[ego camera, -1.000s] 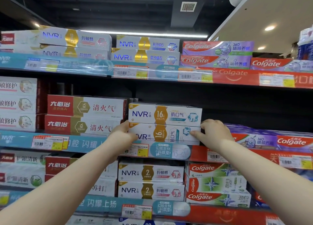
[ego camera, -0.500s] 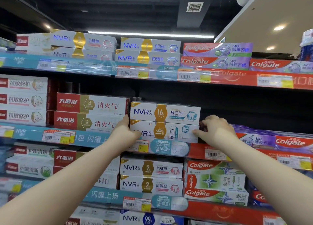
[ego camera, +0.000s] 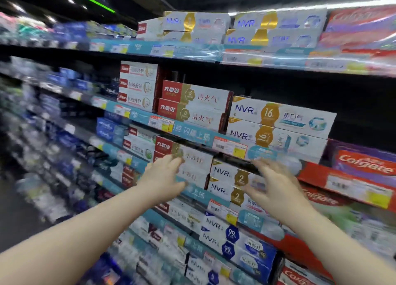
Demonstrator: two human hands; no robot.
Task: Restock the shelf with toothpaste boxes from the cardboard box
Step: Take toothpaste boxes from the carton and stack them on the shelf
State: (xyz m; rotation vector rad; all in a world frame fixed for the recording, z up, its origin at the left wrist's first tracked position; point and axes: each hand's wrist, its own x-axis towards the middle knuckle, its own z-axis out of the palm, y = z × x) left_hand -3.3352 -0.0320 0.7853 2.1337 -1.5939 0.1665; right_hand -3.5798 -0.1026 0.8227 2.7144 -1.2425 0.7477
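Two white NVR boxes (ego camera: pixel 278 126) marked 16 are stacked on the shelf (ego camera: pixel 192 134), one flat on the other, right at its front edge. Two red and white boxes (ego camera: pixel 192 104) are stacked just beside them, to their left. Purple Colgate boxes (ego camera: pixel 364 158) are seen on the other side, to the right. Both hands are held up in front of the shelf, lower than the stack and apart from it. The left hand (ego camera: pixel 162 179) is spread open with nothing in it, in front of boxes on the shelf below. The right hand (ego camera: pixel 276 186) is also open and empty, with its fingers (ego camera: pixel 264 166) stretched out in front of the NVR boxes marked 2 (ego camera: pixel 227 184). The whole picture is blurred, most of all at the left side. No cardboard box can be seen.
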